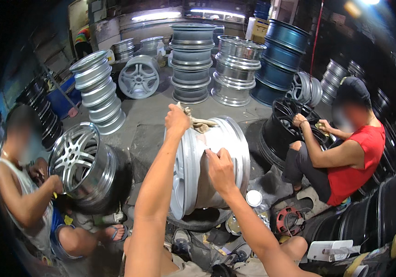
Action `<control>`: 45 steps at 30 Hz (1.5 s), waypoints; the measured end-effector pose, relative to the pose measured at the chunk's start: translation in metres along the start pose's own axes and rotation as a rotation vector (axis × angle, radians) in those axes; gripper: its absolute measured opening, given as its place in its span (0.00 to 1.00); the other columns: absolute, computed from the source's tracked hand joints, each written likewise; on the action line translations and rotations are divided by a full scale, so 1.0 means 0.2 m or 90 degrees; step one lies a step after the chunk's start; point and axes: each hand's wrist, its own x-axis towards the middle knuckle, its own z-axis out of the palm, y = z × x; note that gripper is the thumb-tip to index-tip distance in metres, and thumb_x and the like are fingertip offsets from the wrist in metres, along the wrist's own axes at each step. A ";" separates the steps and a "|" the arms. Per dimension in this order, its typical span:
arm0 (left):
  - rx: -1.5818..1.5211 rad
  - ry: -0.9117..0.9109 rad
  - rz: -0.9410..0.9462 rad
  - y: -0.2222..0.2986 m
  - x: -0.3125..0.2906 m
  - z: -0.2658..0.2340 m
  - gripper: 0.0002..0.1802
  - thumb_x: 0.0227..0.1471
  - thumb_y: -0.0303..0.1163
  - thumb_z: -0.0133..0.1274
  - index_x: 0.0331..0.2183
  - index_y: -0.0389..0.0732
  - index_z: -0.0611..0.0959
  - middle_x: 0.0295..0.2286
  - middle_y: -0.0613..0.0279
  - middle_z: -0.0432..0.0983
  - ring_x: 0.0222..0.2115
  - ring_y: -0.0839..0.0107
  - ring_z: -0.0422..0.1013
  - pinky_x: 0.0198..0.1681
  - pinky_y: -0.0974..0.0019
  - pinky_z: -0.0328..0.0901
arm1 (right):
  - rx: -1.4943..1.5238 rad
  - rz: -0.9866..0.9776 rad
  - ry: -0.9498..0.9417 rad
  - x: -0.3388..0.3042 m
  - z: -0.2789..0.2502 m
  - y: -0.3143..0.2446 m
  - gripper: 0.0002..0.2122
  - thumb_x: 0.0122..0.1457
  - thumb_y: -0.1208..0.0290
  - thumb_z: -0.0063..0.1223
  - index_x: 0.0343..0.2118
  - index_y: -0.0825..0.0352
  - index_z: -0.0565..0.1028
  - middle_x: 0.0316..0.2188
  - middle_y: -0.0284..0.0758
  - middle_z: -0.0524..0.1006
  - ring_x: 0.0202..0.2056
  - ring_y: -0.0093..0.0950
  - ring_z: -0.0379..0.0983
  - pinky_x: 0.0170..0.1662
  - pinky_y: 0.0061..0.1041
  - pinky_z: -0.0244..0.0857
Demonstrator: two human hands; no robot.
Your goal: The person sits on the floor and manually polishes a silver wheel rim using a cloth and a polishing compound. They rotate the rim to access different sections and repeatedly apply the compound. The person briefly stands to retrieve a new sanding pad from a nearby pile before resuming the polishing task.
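A silver wheel rim [228, 138] stands on its side in front of me, resting on a dark tyre [202, 219]. My left hand [178, 119] is closed at the top of its near-left edge, gripping a beige rag [200, 123] that trails over the barrel. Lower down, my right hand [220, 168] is held against the barrel's bright surface with bent fingers. A small dark tip shows at those fingertips, too small to name. The rim's spoked face is partly hidden behind my left forearm.
On the left a person [22, 184] handles a polished rim [75, 159]; on the right another in a red top [357, 152] works at a black rim [292, 122]. Stacked rims [191, 64] line the back. A white-topped can [254, 198] and red reel [289, 219] sit close by.
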 end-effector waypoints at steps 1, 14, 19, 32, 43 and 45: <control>0.001 -0.003 -0.005 0.00 -0.01 0.00 0.28 0.47 0.31 0.56 0.46 0.28 0.63 0.42 0.35 0.74 0.45 0.44 0.72 0.49 0.51 0.67 | 0.006 0.015 0.007 -0.01 -0.02 -0.02 0.11 0.53 0.82 0.54 0.40 0.70 0.78 0.22 0.40 0.63 0.26 0.36 0.63 0.30 0.34 0.59; 0.036 0.030 0.013 -0.06 0.03 0.01 0.31 0.45 0.34 0.60 0.45 0.28 0.64 0.40 0.36 0.75 0.44 0.43 0.72 0.48 0.51 0.67 | 0.018 0.092 0.026 -0.22 -0.07 -0.08 0.08 0.56 0.79 0.52 0.39 0.72 0.77 0.24 0.43 0.65 0.28 0.40 0.64 0.32 0.38 0.60; 0.017 0.003 0.015 0.00 0.02 0.02 0.30 0.46 0.33 0.58 0.46 0.28 0.64 0.42 0.34 0.74 0.45 0.42 0.72 0.49 0.51 0.67 | -0.020 0.106 0.005 -0.04 -0.04 -0.02 0.10 0.55 0.79 0.51 0.40 0.73 0.76 0.26 0.44 0.66 0.30 0.42 0.66 0.35 0.38 0.62; 0.044 0.012 0.035 -0.09 0.04 0.00 0.29 0.48 0.34 0.54 0.47 0.28 0.64 0.41 0.32 0.74 0.44 0.39 0.71 0.49 0.49 0.65 | 0.004 0.060 -0.021 -0.22 -0.06 -0.09 0.13 0.53 0.82 0.50 0.42 0.71 0.76 0.26 0.42 0.65 0.31 0.40 0.66 0.36 0.36 0.63; 0.026 0.021 0.026 -0.07 0.04 0.02 0.30 0.47 0.33 0.57 0.46 0.26 0.63 0.40 0.33 0.74 0.44 0.42 0.72 0.48 0.51 0.67 | 0.005 0.057 -0.047 -0.24 -0.09 -0.10 0.14 0.52 0.82 0.51 0.43 0.70 0.75 0.26 0.42 0.65 0.32 0.40 0.66 0.37 0.37 0.63; 0.022 0.008 0.028 -0.03 0.01 0.02 0.31 0.47 0.33 0.57 0.47 0.27 0.63 0.41 0.33 0.74 0.45 0.42 0.72 0.49 0.51 0.67 | -0.011 0.058 -0.045 -0.20 -0.09 -0.08 0.14 0.51 0.83 0.52 0.42 0.70 0.76 0.27 0.42 0.65 0.32 0.41 0.67 0.37 0.37 0.63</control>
